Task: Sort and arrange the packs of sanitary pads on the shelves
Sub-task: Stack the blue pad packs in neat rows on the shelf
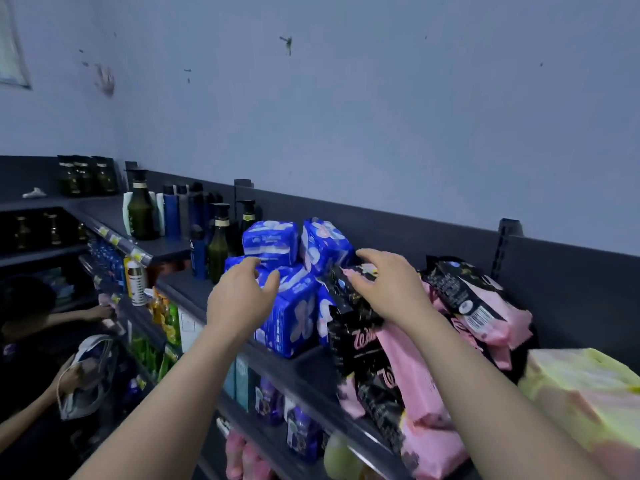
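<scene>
Head view looks down my two bare arms to the top shelf [180,285], where the pads are heaped rather than lined up. My left hand [242,299] is open, its fingers [250,263] spread and relaxed at the blue packs [294,317]; it has hold of nothing, and I cannot tell whether it touches the wrapper or hangs just over it. My right hand [388,285] has its fingers bent over the top edge of a black-and-pink pack [360,341], with the thumb on the near side, so I judge it a pinch on that edge.

The blue packs are at least gathered in one cluster beside the dark pump bottles [218,244], but they sit stacked and tilted at different angles. To their right the other black-and-pink packs [464,292] slump over one another, some hanging past the shelf's front lip. A pale yellow-green pack [581,386] lies at the far right, near them.

I judge the sorting by colour roughly begun and the arranging hardly started: the pink heap needs standing up and pushing back, and the blue ones need squaring into rows.
</scene>
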`<state>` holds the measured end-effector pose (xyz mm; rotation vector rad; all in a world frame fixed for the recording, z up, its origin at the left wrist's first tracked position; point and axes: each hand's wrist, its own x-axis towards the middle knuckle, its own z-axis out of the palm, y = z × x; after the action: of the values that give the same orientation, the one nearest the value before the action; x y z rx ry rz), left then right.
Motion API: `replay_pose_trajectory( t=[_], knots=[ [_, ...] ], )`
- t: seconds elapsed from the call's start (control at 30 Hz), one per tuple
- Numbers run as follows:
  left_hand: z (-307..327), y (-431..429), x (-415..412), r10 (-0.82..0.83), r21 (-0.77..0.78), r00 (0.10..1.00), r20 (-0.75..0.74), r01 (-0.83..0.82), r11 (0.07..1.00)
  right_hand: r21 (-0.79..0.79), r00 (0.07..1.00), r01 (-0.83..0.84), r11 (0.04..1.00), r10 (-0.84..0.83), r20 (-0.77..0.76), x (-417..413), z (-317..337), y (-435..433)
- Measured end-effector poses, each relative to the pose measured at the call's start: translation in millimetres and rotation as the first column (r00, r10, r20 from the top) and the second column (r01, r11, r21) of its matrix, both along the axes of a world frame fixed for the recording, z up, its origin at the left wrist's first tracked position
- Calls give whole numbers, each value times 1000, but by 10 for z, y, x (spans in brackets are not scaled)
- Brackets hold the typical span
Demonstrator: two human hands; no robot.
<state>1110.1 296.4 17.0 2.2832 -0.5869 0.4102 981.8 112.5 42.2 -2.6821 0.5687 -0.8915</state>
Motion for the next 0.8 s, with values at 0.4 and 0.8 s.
replay_pose_trajectory(
  t=[0.4, 0.8],
  knots=[
    [-47, -513, 1794, 116, 54, 974, -197, -108, 993, 45, 987, 70, 997, -62, -149, 1341, 187, -600],
    [-97, -1052, 2965, -284, -351, 643, -711, 25, 936, 134, 936, 302, 944, -267, -228, 2148, 297, -841]
  ],
)
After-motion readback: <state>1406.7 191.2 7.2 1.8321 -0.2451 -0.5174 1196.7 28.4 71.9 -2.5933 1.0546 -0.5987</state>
